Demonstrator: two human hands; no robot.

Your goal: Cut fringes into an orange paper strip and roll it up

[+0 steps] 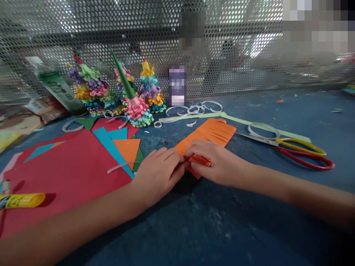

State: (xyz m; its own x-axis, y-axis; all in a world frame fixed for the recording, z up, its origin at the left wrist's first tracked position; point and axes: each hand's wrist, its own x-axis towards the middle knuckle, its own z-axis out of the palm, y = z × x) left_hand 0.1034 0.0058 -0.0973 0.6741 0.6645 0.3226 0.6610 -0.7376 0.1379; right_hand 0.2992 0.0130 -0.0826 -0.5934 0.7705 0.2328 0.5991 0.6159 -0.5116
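Note:
A sheet of orange paper (pixel 208 133) cut into a fringe lies on the blue worktop (pixel 194 229), with its near edge rolled into a tight tube (pixel 200 160). My right hand (pixel 219 162) pinches this roll between thumb and fingers. My left hand (pixel 158 175) comes in from the other side, its fingertips gripping the roll's left end and touching my right hand. Part of the roll is hidden by my fingers. Under my left forearm lies a large red paper sheet (pixel 63 177), with teal, orange and green paper pieces (pixel 126 151) beside my left hand.
Scissors with red and yellow handles (pixel 285 149) lie to the right, near a pale green strip (pixel 266 123). A glue stick (pixel 22 200) lies at far left. Layered paper cones (pixel 134 99) and white curls (pixel 194 109) stand behind, before a perforated metal screen (pixel 83 37).

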